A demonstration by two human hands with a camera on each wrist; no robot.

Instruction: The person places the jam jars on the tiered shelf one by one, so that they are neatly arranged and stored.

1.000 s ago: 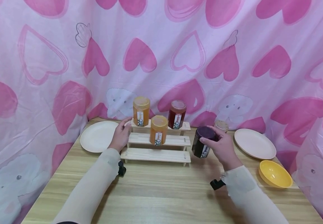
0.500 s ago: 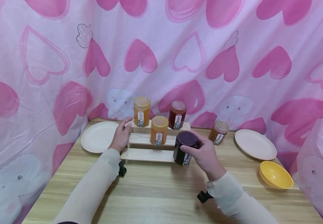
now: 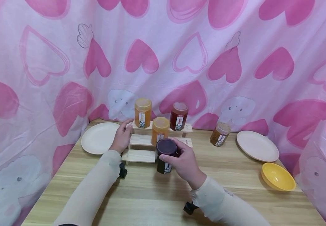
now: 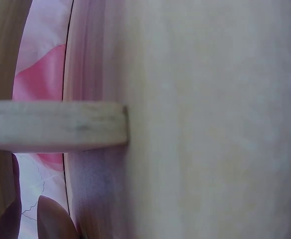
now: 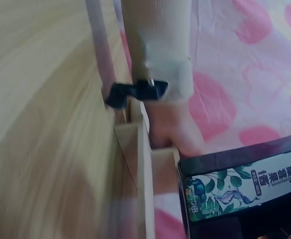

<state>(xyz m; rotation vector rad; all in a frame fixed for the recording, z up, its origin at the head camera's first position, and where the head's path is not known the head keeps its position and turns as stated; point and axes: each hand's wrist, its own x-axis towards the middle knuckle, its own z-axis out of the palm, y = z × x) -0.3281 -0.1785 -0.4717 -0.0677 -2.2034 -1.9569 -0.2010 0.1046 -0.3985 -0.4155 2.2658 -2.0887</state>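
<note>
My right hand (image 3: 186, 163) grips a dark jar (image 3: 164, 166) with a purple-black lid by its upper part. It is upright, in front of the bottom step of a three-step wooden display rack (image 3: 138, 155), hiding part of that step. Its plant-print label shows in the right wrist view, where the jar (image 5: 225, 194) lies across the lower right. At the rack's upper left end, my left hand (image 3: 121, 138) holds the top step. An amber jar (image 3: 143, 114) and a dark red jar (image 3: 179, 117) stand on the top step; another amber jar (image 3: 160, 128) is on the middle step.
A brown jar (image 3: 220, 135) stands on the wooden table (image 3: 151, 201) right of the rack. Pale plates lie at left (image 3: 99, 138) and right (image 3: 257, 146). Near the right edge sits a yellow bowl (image 3: 279, 177). A pink heart-print curtain (image 3: 163, 84) hangs behind the table.
My right hand has carried the dark jar leftward, from right of the rack to in front of its bottom step. The brown jar is now uncovered. My left hand has stayed at the rack.
</note>
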